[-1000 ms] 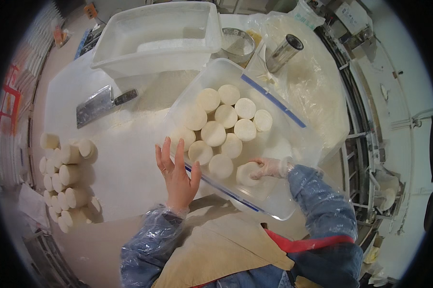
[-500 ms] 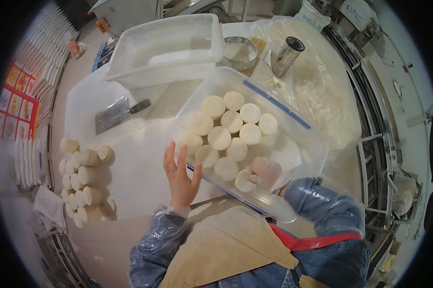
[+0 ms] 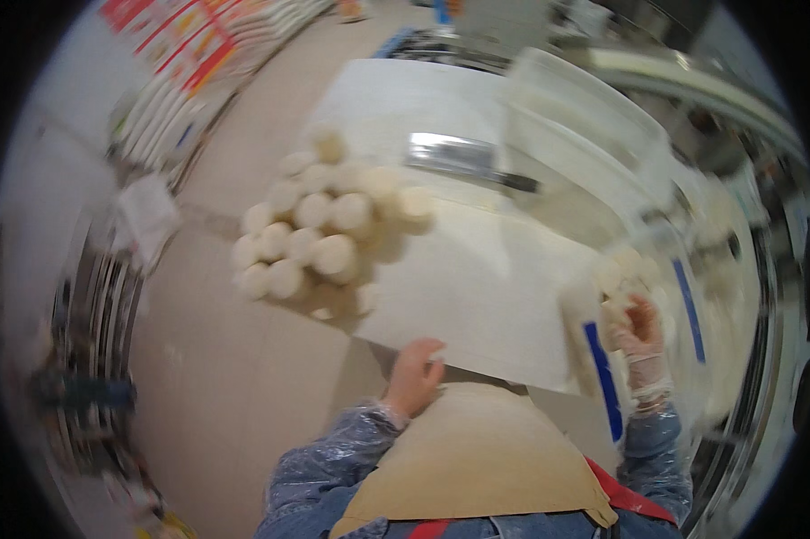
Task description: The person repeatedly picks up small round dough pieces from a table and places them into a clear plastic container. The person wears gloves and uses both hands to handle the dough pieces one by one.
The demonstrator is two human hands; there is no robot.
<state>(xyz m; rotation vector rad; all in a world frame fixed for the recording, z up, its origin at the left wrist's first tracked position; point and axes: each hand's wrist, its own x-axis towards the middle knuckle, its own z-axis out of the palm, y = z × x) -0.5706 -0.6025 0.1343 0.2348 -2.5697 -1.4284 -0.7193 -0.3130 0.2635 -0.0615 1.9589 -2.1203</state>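
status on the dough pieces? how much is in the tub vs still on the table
Done: some pale dough pieces lie in the clear tub, count lost to blur. In hand: right hand is inside the tub at a piece; left hand rests at the table edge. Left: a cluster of over a dozen dough pieces sits on the table.
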